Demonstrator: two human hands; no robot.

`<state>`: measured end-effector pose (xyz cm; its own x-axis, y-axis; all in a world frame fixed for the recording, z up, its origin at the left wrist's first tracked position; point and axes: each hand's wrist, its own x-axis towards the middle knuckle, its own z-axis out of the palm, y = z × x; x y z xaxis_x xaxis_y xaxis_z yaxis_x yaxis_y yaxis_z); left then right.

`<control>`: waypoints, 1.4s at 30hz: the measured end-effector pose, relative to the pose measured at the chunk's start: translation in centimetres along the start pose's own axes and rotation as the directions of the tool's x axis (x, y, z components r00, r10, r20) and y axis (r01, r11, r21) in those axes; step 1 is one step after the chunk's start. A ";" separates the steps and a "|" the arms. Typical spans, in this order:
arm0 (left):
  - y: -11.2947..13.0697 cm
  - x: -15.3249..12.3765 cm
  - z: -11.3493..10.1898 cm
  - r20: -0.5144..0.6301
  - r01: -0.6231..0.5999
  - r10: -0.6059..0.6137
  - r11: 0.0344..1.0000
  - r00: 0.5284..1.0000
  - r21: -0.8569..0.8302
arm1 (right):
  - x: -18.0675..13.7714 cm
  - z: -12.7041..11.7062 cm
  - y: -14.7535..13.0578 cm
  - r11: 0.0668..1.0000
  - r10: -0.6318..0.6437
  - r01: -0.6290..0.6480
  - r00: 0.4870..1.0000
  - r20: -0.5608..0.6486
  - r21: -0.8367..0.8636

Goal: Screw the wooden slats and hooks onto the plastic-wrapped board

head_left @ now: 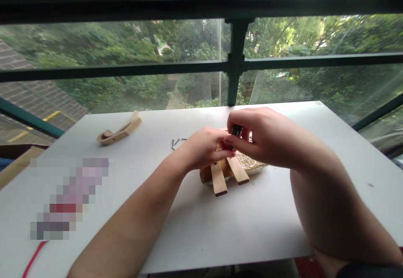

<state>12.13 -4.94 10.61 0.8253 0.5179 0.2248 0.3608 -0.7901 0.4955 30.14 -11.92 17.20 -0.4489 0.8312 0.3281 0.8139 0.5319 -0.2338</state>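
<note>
My left hand (204, 148) and my right hand (258, 137) meet over a small wooden assembly (225, 175) on the white table (220, 227). Two flat wooden slats stick out of the assembly toward me. The fingers of my right hand are pinched round a small black object (236, 130), held upright. My left hand's fingers are closed against the wooden piece just below it, with something red showing between the hands. A clear plastic bag (252, 164) of light pieces lies under my right hand.
A curved wooden part (119, 132) lies at the table's far left. Several small dark nails (176, 142) lie just left of my hands. A red cord (33, 259) runs off the near left edge. Green window bars and glass stand beyond the table.
</note>
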 end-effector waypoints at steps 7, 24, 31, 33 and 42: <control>0.2 0.0 -0.1 0.030 0.002 -0.005 0.997 1.000 0.078 | -0.5 -0.4 0.3 0.978 -0.170 0.167 0.985 0.019 0.126; 0.4 -0.5 -0.6 -0.011 -0.019 0.019 0.999 1.000 0.043 | -0.2 -0.4 0.3 0.999 0.007 -0.007 1.000 -0.016 0.045; 0.2 -0.1 0.1 0.007 -0.010 0.009 0.996 1.000 0.088 | 0.1 -0.1 0.0 1.000 0.000 0.001 1.000 -0.023 0.031; 0.1 0.0 0.1 0.007 -0.011 0.010 0.995 1.000 0.097 | 0.1 -0.1 0.0 1.000 0.009 -0.009 1.000 -0.020 0.024; 0.6 0.1 -0.1 0.015 0.021 -0.023 0.992 1.000 0.122 | -0.2 -0.1 0.2 0.991 -0.089 0.088 0.996 0.000 0.101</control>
<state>12.39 -5.34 11.03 0.8233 0.5309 0.2006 0.4283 -0.8131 0.3942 30.48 -12.01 17.19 -0.5194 0.7808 0.3473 0.7297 0.6167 -0.2954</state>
